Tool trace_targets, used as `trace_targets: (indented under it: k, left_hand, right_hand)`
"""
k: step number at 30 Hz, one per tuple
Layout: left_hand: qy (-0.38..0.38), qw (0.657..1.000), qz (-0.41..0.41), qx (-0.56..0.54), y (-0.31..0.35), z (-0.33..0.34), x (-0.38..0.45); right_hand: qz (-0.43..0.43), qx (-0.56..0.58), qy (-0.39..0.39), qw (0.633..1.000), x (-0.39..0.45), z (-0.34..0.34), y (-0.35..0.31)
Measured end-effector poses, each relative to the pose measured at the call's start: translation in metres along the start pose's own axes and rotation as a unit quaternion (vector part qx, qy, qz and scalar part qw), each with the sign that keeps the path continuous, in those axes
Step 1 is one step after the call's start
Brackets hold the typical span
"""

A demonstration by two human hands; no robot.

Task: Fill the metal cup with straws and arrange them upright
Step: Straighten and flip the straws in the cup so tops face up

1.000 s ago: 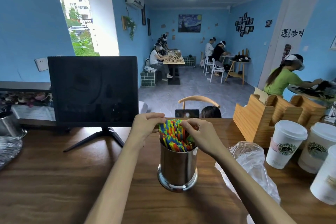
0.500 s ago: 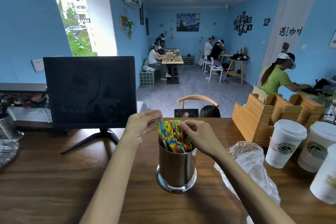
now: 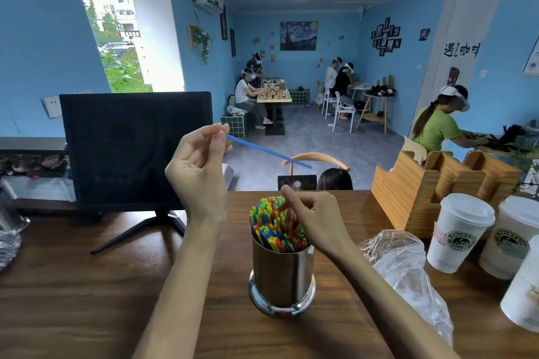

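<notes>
Blue straw aloft, cup nearly full

Left hand raised above the tabletop, pinching one end of a single blue straw between thumb and fingertips. Long axis nearly level, free end pointing toward 4 o'clock and hanging clear of everything, over the gap behind the tabletop. Metal cup standing upright at 5 o'clock from that hand, well below the straw's free end. Packed inside, a bundle of coloured straws, mostly upright, leaning slightly toward 11 o'clock.

Right hand down at the cup's mouth, fingers curled among the straw tops at the 3 o'clock side; whether pinching any or merely parting them cannot be told. Nearer to the cup by far than the left.

Likely next: swinging the blue straw from near-level to vertical, free end downward, then lowering it into a gap among the bundle. Little room left, so a risk of catching on neighbouring tips.

Crumpled plastic bag beside the cup at 3 o'clock; lidded paper cups beyond
</notes>
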State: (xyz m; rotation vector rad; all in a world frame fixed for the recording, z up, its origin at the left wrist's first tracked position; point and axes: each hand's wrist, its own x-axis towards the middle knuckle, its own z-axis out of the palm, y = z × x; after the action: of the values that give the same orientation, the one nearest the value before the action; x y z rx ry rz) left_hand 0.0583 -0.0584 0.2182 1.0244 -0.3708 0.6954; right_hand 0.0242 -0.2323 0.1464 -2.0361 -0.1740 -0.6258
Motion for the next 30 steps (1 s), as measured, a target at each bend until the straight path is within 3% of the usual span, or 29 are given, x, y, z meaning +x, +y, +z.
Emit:
trace_targets:
  k: [4,7,9,11,14,17,21,25,28,30]
  left_hand:
    - [-0.097,0.988,-0.119,0.004,-0.005,-0.005,-0.011]
    - [-0.21,0.958,-0.189,0.05,-0.013,-0.014,-0.016]
    - [-0.279,0.935,-0.196,0.098,-0.019,-0.017,-0.019]
    - [-0.324,0.916,-0.193,0.133,-0.025,-0.019,-0.022]
    - [-0.364,0.893,-0.154,0.216,-0.036,-0.022,-0.024]
    - [-0.298,0.898,-0.105,0.307,-0.05,-0.028,-0.024]
    - [-0.228,0.901,-0.168,0.329,-0.073,-0.032,-0.02]
    - [-0.231,0.893,-0.22,0.317,-0.086,-0.034,-0.02]
    - [-0.234,0.884,-0.245,0.321,-0.094,-0.035,-0.02]
    - [-0.239,0.88,-0.251,0.325,-0.097,-0.033,-0.02]
  right_hand:
    - [0.108,0.218,-0.001,0.97,0.012,-0.003,-0.012]
    - [0.19,0.435,0.047,0.879,0.027,-0.01,-0.02]
    - [0.217,0.49,0.067,0.842,0.034,-0.016,-0.021]
    - [0.21,0.459,0.071,0.86,0.04,-0.021,-0.02]
    - [0.135,0.308,0.09,0.937,0.04,-0.027,-0.017]
    - [0.029,0.164,0.08,0.983,0.034,-0.025,-0.013]
    - [-0.015,0.133,0.057,0.989,0.03,-0.021,-0.01]
    - [-0.018,0.191,0.134,0.972,0.033,-0.025,-0.01]
    - [-0.048,0.122,0.149,0.98,0.035,-0.024,0.002]
    - [-0.046,0.043,0.094,0.994,0.032,-0.02,0.012]
